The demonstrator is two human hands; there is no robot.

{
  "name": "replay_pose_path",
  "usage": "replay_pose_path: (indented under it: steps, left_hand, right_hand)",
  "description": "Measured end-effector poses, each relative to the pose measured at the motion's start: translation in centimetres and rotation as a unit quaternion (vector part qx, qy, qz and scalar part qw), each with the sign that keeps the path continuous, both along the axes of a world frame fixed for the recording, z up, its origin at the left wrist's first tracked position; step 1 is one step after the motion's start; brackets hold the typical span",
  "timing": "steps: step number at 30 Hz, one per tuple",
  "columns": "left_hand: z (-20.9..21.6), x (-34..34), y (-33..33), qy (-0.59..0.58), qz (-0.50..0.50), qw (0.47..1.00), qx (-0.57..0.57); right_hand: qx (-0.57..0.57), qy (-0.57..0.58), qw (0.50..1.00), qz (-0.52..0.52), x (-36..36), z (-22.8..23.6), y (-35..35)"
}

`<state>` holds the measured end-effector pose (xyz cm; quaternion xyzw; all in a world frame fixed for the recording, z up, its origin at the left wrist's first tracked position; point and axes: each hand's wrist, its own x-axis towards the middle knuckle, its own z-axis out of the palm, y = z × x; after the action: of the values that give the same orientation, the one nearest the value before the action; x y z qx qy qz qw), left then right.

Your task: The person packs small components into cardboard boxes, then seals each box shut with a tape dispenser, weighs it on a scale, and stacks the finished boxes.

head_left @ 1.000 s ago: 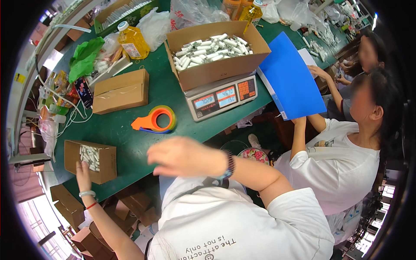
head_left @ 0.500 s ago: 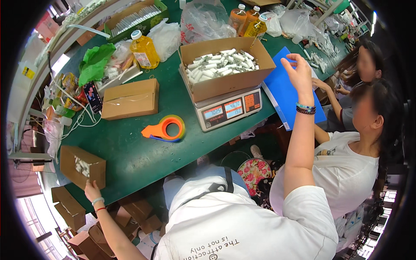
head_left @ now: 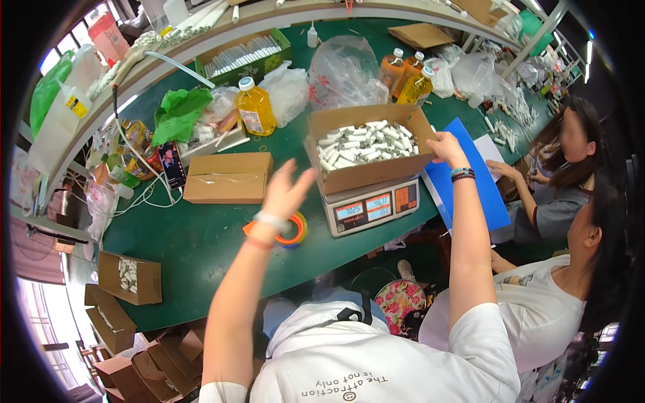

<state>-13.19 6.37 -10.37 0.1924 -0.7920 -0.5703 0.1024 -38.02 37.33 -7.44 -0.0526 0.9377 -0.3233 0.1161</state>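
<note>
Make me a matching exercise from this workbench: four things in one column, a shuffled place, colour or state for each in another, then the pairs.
1. Right hand
2. Left hand
3. Scale
4. Folder

A. Blue
B. Beneath the larger open box
C. At that box's upper right edge
D. Fingers spread, left of that box

Pairs: 1-C, 2-D, 3-B, 4-A

At the person's right hand [head_left: 447,148], the open brown cardboard box [head_left: 376,176] is matt, its small white cylindrical pieces [head_left: 365,144] smooth and plastic-looking. Left of the left hand [head_left: 285,193], glossy clear tape [head_left: 225,176] crosses a closed brown cardboard carton [head_left: 225,191]; beneath, the flat green tabletop [head_left: 195,252] shines faintly.
</note>
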Motion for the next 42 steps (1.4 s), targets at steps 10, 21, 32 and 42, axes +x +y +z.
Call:
replay_pose_path:
  steps: [10,21,32,42]
  left_hand:
    - [1.2,2.1,-1.1,0.04,-0.03,0.996,-0.08]
    - [3.8,37.6,-13.3,-0.101,0.261,0.96,0.021]
    - [-0.8,42.1,-17.3,-0.107,0.191,0.883,-0.415]
    - [-5.7,33.4,-19.9,-0.337,-0.269,0.809,-0.4]
  right_hand:
    - [-0.049,0.138,0.984,0.103,10.0,4.9,-1.8]
    - [-0.158,0.041,0.916,0.366,35.5,-1.6,-22.7]
    - [0.007,0.241,0.895,0.375,39.2,-3.3,-29.8]
    - [0.194,0.131,0.687,0.688,38.0,-10.3,-34.7]
